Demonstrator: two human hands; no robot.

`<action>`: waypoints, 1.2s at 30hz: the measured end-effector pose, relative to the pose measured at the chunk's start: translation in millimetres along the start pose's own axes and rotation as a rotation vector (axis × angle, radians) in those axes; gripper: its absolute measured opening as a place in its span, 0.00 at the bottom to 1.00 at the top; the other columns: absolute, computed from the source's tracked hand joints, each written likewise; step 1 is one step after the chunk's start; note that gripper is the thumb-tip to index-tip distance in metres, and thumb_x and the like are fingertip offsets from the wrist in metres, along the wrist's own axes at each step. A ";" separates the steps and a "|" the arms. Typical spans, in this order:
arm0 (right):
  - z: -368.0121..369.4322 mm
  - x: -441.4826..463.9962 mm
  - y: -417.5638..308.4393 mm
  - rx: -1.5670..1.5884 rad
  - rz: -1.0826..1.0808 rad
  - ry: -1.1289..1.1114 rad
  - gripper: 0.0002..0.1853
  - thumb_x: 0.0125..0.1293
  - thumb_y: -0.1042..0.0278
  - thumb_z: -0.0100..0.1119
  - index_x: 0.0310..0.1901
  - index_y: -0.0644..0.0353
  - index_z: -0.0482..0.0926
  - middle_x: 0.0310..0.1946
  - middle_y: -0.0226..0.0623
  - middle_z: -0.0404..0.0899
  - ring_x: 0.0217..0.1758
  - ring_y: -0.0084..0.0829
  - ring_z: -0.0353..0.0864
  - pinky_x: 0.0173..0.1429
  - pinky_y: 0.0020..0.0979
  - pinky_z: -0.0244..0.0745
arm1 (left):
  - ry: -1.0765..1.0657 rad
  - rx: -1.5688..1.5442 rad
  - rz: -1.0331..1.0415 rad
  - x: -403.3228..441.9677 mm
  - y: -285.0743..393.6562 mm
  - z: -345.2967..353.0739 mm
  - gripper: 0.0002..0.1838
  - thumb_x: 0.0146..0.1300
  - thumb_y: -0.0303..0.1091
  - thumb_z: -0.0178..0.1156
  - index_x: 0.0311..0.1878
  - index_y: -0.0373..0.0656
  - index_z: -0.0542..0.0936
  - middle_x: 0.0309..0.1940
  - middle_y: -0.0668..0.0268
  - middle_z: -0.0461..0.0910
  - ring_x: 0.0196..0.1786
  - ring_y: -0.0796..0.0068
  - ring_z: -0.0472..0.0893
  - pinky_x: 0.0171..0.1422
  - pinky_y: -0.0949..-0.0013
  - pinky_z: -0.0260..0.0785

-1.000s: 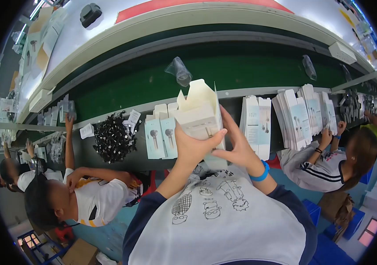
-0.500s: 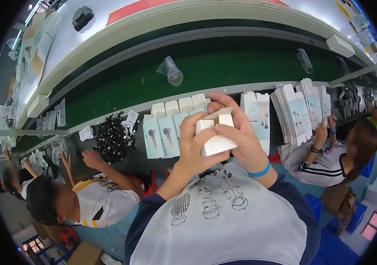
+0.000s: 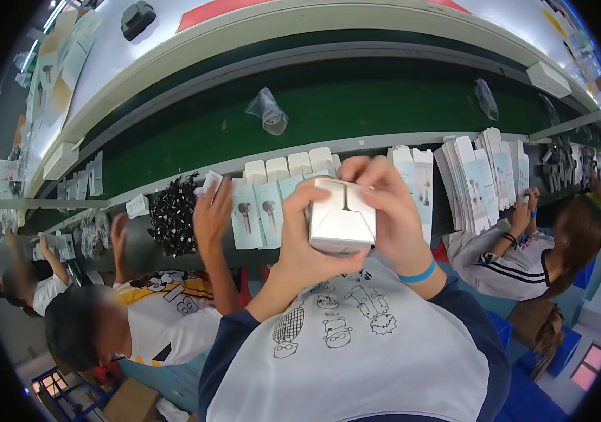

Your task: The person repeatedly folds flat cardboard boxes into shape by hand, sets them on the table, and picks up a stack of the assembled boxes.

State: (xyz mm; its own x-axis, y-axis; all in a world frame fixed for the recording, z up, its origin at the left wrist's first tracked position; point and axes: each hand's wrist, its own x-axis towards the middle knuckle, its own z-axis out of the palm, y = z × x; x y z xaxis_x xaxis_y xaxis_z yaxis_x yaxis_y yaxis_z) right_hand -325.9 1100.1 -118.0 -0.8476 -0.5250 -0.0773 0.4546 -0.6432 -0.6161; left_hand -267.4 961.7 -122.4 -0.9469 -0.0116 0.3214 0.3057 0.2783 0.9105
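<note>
A small white cardboard box (image 3: 343,224) is held up in front of my chest, its flapped end facing me. The flaps lie folded inward, with a narrow dark gap between them. My left hand (image 3: 299,235) is closed around the box's left side, thumb along the lower edge. At the right side and upper edge, my right hand (image 3: 400,214) grips the box, its thumb by the flaps; its far fingers are partly hidden. Just behind my hands stands a row of printed cartons (image 3: 270,211), light blue and white, each picturing a small device.
More flat cartons (image 3: 470,184) are stacked to the right. At left lies a heap of small black parts (image 3: 174,218), beside a co-worker's hand (image 3: 211,214). Beyond runs a green conveyor belt (image 3: 385,105) carrying a clear plastic bag (image 3: 268,112). Another person (image 3: 518,260) sits at right.
The box has turned so its end faces me, and its raised flaps are now folded in. My right fingers have shifted along its top. The left co-worker's hand has reached toward the cartons.
</note>
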 end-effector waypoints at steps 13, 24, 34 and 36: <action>-8.5 14.3 -6.6 -0.893 -0.807 -0.458 0.22 0.64 0.46 0.50 0.26 0.59 0.73 0.29 0.36 0.74 0.36 0.38 0.68 0.41 0.38 0.63 | -0.232 -0.416 -0.130 13.2 10.0 -12.0 0.63 0.32 0.30 0.76 0.73 0.41 0.47 0.57 0.56 0.67 0.61 0.62 0.69 0.67 0.62 0.58; -35.4 -32.3 5.1 -0.824 -0.127 -0.232 0.57 0.47 0.60 0.72 0.74 0.62 0.44 0.70 0.53 0.56 0.71 0.48 0.61 0.67 0.42 0.63 | 0.061 -0.568 -0.318 8.2 -2.2 -1.6 0.60 0.38 0.28 0.77 0.73 0.38 0.49 0.63 0.54 0.65 0.63 0.65 0.70 0.65 0.63 0.64; -115.7 -32.8 41.6 -0.763 0.143 0.558 0.36 0.66 0.57 0.56 0.71 0.63 0.57 0.49 0.42 0.78 0.49 0.27 0.78 0.47 0.28 0.74 | -0.134 -0.038 -0.439 -51.4 -50.5 0.5 0.27 0.56 0.28 0.67 0.59 0.35 0.70 0.48 0.56 0.75 0.57 0.65 0.74 0.69 0.57 0.58; -124.0 -27.1 47.9 -0.881 0.144 0.554 0.37 0.66 0.55 0.58 0.71 0.63 0.57 0.46 0.42 0.80 0.44 0.26 0.80 0.43 0.27 0.75 | -0.135 -0.124 -0.504 -60.9 -46.4 -1.3 0.23 0.57 0.26 0.65 0.56 0.35 0.72 0.46 0.58 0.77 0.52 0.70 0.76 0.66 0.61 0.62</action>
State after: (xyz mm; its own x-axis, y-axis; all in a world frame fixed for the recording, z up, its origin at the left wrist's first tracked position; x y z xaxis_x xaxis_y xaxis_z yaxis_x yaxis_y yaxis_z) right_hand -315.0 1152.6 -242.7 -0.9093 -0.0923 -0.4058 0.3896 0.1545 -0.9079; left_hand -223.7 948.3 -183.9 -0.9812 0.0110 -0.1928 -0.1889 0.1542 0.9698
